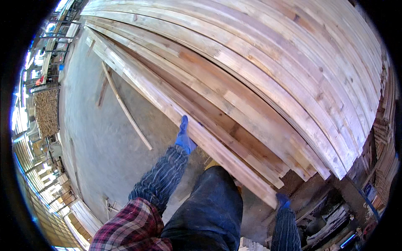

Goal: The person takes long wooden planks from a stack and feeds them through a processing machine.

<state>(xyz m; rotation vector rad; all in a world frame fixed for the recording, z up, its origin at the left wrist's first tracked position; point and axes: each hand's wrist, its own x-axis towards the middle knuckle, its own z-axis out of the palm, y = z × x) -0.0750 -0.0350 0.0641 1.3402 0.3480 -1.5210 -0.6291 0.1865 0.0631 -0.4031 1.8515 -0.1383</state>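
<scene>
A long pale wooden plank (217, 154) runs from the far left to the near right, along the outer side of the lumber stack. My left hand (184, 136), in a blue glove, grips its near edge partway along. The thumb lies over the top face, and the fingers underneath are hidden. At the plank's near end, my right hand (283, 201), also gloved in blue, closes on the end corner; most of its fingers are out of sight. Beside the held plank lie several more boards (251, 146), at a lower level than the stack top.
A wide stack of planks (293, 62) fills the upper right. On the concrete floor (92, 138) lies a thin wooden strip (125, 106). A bundle of wood (46, 112) stands at the left, and scrap wood (326, 226) sits at the lower right.
</scene>
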